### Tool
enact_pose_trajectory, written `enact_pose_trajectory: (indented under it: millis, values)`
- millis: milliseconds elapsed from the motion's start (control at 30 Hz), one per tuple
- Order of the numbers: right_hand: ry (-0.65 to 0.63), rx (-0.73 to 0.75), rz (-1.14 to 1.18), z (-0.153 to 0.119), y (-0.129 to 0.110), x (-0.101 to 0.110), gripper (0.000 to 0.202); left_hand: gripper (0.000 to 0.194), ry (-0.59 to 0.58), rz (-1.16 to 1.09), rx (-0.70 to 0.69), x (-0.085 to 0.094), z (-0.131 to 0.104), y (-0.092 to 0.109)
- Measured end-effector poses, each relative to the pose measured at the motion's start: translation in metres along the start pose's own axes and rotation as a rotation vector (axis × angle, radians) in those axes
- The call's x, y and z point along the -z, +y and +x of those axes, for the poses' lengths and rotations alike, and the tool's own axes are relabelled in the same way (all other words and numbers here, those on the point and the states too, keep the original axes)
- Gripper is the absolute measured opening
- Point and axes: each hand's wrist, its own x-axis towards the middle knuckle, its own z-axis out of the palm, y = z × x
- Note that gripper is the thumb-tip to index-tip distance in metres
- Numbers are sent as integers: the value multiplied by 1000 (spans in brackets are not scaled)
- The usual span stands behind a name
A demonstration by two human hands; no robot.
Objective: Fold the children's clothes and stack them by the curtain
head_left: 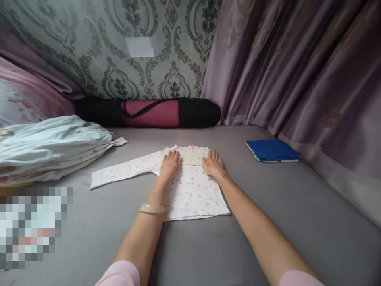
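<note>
A small white long-sleeved shirt (193, 190) with a pale print lies flat on the grey bed sheet (196, 250). One sleeve stretches out to the left; the other is folded across the upper body of the shirt. My left hand (171, 163) presses flat on the upper left of the shirt, fingers extended. On the upper right, my right hand (213, 163) rests palm down with its fingers stretched out, by the folded edge. Neither hand grips the cloth. A pale bangle (151, 208) circles my left wrist.
A folded blue cloth item (272, 150) lies to the right, near the purple curtain (297, 71). Along the patterned wall sits a long black and red bag (151, 113). Piled light fabric (53, 147) is at the left, with a pixelated patch below it.
</note>
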Motion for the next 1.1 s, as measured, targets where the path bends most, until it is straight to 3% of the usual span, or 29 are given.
enact_pose_trajectory:
  millis: [133,233,333,433,533,633,700,767,900,1033,1100]
  values:
    - [115,147,-11,-3,-7,6,64,46,84,-67,-11,12,3,1]
    - [40,224,3,-3,-9,0,64,41,223,-151,10,33,3,-11]
    - [-30,204,-4,2,-5,-6,66,39,236,-215,95,63,-7,-39]
    - [-74,201,-12,7,-3,-4,67,41,190,-199,323,92,-27,-79]
    - [-62,173,-26,6,-15,6,65,43,222,-179,588,109,-51,-120]
    - [11,327,-1,-3,-43,12,62,44,310,-179,798,109,-68,-147]
    - [-21,501,44,-10,-64,11,60,45,375,-171,908,102,-73,-154]
    - [-94,574,60,-15,-79,5,59,44,414,-178,1009,94,-74,-155]
    - [-151,536,35,-14,-87,-6,58,43,420,-199,1126,85,-73,-156]
    - [-224,521,57,-9,-88,-1,58,45,460,-203,1174,87,-76,-166]
    - [-200,513,66,-8,-95,1,58,46,482,-210,1191,88,-79,-171]
